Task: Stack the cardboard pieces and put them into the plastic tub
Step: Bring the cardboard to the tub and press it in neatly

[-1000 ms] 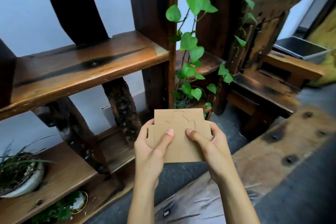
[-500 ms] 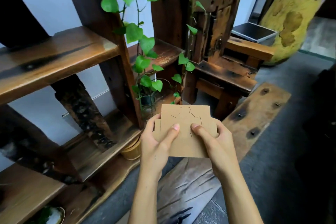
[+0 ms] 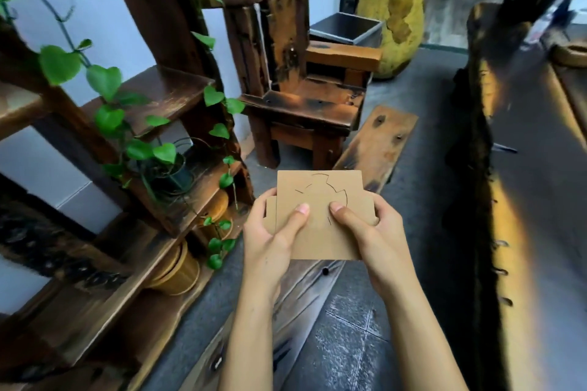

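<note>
Change since earlier frames: the view has swung rightward; the dark grey rectangular plastic tub (image 3: 346, 29) now sits nearer frame centre in the upper middle, and the trailing green-leaved vine (image 3: 108, 111) has slid to the left. Both hands hold the stack as before.

Item, near: left hand (image 3: 270, 241) and right hand (image 3: 368, 232), lower centre of frame, each grip clenched on the flat brown die-cut cardboard pieces (image 3: 317, 213), thumbs pressed on the top face, fingers behind. Pieces are gathered into one stack, edges not fully flush; a lower piece shows at both sides.

Item, middle: scorched wooden plank (image 3: 378, 143) lying on the grey floor (image 3: 349, 343), just above the stack in frame; rough dark wooden chair (image 3: 301, 105) beyond it.

Item, far: the tub, resting on the chair's armrest, open side up, appears empty.

Progress, as judged: stacking essentially done; carrying to the tub and placing inside remain. Stack and tub are well apart.
</note>
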Demonstrator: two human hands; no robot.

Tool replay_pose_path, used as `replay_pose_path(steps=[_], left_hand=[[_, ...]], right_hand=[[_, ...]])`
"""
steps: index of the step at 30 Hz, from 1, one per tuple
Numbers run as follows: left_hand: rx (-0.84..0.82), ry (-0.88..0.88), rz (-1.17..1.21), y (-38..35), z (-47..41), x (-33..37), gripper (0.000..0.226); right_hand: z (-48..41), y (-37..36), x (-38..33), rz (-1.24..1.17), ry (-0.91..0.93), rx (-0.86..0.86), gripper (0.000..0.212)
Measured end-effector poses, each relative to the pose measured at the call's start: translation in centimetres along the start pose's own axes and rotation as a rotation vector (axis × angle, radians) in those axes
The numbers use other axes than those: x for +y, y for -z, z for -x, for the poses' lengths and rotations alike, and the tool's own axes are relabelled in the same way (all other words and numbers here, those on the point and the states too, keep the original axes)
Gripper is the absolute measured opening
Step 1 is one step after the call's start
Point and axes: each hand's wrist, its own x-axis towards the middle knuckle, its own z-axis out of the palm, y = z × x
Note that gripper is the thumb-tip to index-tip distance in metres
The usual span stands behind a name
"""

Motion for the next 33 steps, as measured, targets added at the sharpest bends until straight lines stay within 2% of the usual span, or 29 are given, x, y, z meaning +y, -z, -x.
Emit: replay_pose_path(steps=[9, 14, 19, 29, 33], left_hand=[[-0.135, 0.022, -0.009, -9.8, 2.4, -1.5, 0.053], [-0.228, 0.039, -0.005, -14.5, 4.1, -2.2, 0.048], [-0.344, 0.086, -0.001, -19.1, 6.1, -3.0, 0.053], [-0.577, 0.125, -0.056, -25.9, 7.8, -4.4, 0.052], [-0.711, 0.142, -0.082, -28.3, 8.1, -5.3, 0.052]], right_hand=[[0.4, 10.4, 0.4, -0.073, -0.01, 0.139, 0.047], [1.2, 15.5, 0.5, -0.098, -0.006, 0.23, 0.043], [2.4, 20.2, 0.5, -0.131, -0.015, 0.333, 0.045], [4.9, 26.3, 0.9, -0.208, -0.004, 0.554, 0.043], [5.9, 28.0, 1.1, -0.214, 0.007, 0.696, 0.048]])
